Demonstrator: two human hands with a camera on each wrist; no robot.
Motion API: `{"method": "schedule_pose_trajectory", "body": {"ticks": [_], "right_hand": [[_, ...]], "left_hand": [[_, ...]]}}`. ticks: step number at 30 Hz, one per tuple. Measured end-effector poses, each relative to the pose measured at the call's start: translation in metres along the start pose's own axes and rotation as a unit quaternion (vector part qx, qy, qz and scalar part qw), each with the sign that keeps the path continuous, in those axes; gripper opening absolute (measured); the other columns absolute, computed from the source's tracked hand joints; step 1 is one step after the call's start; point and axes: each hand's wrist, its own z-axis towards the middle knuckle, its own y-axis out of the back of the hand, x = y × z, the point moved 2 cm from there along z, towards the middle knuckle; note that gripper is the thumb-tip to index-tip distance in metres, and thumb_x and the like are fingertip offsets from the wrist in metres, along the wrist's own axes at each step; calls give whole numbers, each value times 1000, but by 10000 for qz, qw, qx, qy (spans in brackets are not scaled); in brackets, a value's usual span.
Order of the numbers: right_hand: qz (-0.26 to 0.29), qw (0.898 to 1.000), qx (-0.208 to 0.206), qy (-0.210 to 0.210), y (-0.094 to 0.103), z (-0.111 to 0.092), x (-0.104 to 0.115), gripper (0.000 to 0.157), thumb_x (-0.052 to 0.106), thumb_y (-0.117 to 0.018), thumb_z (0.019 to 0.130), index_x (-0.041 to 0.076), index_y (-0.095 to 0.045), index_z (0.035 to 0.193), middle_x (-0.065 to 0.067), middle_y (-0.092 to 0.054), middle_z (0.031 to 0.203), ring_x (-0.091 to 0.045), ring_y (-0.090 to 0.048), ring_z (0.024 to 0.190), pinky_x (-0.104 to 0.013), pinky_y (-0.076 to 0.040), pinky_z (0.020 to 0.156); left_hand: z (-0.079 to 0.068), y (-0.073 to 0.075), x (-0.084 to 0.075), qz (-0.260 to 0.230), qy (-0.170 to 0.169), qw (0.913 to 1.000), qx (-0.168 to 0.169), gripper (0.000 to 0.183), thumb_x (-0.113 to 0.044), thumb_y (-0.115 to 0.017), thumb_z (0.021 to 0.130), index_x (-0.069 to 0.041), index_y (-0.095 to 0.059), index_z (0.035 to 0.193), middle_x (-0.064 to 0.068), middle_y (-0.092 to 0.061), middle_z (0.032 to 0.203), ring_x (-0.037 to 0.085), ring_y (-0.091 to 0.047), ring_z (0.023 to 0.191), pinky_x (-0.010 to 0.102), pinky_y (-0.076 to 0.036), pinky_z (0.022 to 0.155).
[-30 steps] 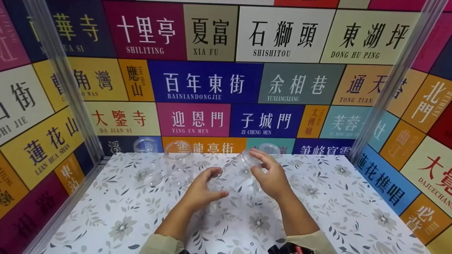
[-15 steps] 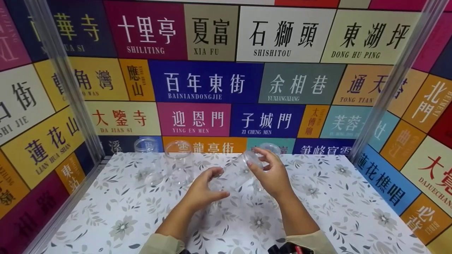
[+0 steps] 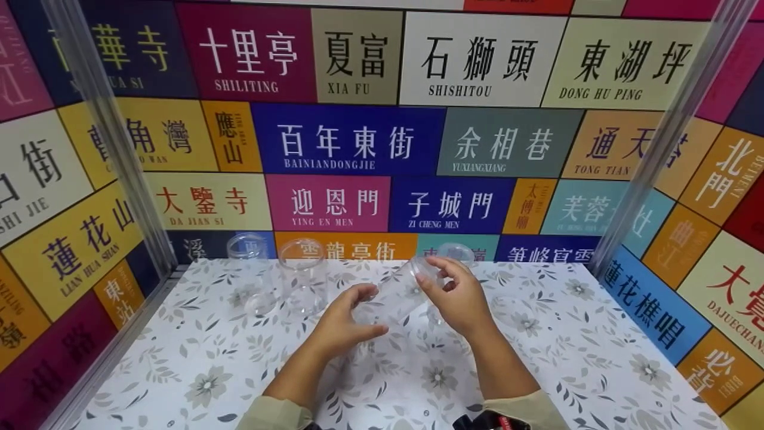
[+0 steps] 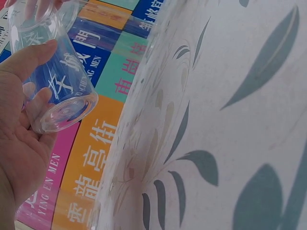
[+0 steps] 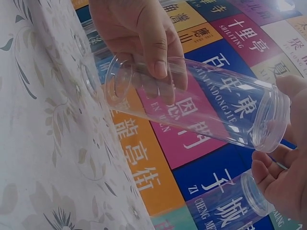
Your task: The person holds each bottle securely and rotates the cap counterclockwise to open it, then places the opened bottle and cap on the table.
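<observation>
A clear plastic jar (image 3: 391, 295) is held tilted above the table, its base toward the lower left and its capped end toward the upper right. My left hand (image 3: 340, 322) grips the jar near its base; in the left wrist view the thumb lies along the wall of the jar (image 4: 64, 79). At the other end, my right hand (image 3: 462, 301) holds the clear lid (image 5: 272, 122) between thumb and fingers. The right wrist view shows the see-through jar side-on, with nothing visible inside.
Two similar clear jars, one nearer the middle (image 3: 302, 283) and one further left (image 3: 246, 272), stand at the table's back left. Another clear jar (image 3: 458, 251) stands behind my right hand, partly hidden. Printed panels (image 3: 352, 140) and metal posts (image 3: 113, 131) enclose the flower-patterned table (image 3: 209, 382).
My right fingers and thumb have shifted round the lid, the thumb moving slightly left and down from its earlier place. The left hand and the jar stay nearly still.
</observation>
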Motion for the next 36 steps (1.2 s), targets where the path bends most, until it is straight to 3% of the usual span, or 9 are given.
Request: {"method": "schedule_pose_trajectory", "body": {"ticks": [4,9,14,21,27,31,36], "right_hand": [[57,9997,150,210,0,-1,0,47,41,-74,100,25,-68,144,4,-61,154,-20,-60,126,-35,-56,99],[232,9980,290,516,1,-1,1,43,23,-68,104,21,-67,147,2,-57,161,-23,-54,146,-36,-55,105],[394,9970,334,570,1,-1,1,46,12,-61,102,20,-66,147,-1,-56,163,-22,-47,155,-44,-53,112],[474,9963,377,608,1,-1,0,48,12,-61,102,20,-65,149,-1,-54,164,-24,-44,157,-55,-48,118],[261,9982,247,488,1,0,0,49,34,-71,102,24,-63,150,3,-56,161,-23,-52,148,-49,-51,113],[-24,9998,39,193,2,0,1,53,51,-73,99,28,-66,146,3,-61,151,-22,-61,123,-40,-55,95],[-223,9997,-106,-60,2,0,1,57,58,-75,96,25,-69,142,-4,-67,132,-22,-58,98,-34,-54,78]], "left_hand": [[0,0,0,26,46,10000,-12,78,-35,-95,81,-25,-57,149,-2,-63,153,26,-51,152,53,-36,131],[0,0,0,-35,43,10000,-12,76,-31,-94,82,-25,-57,149,-1,-63,153,27,-51,152,54,-35,132],[0,0,1,-35,112,9999,-10,77,-34,-94,82,-26,-57,148,-3,-62,154,27,-49,154,55,-35,132],[0,0,1,-45,120,9999,0,75,-32,-94,83,-27,-57,148,-3,-62,155,28,-49,154,55,-34,132],[1,-1,0,-68,-62,10000,35,82,-36,-95,81,-20,-56,151,1,-62,154,28,-51,152,54,-36,131],[1,-1,0,-72,-166,9998,55,83,-33,-95,82,-15,-55,152,4,-63,154,30,-51,152,54,-36,131],[1,-1,1,-1,-158,9999,63,82,-33,-95,82,-18,-56,152,2,-63,154,30,-51,152,55,-36,131]]}}
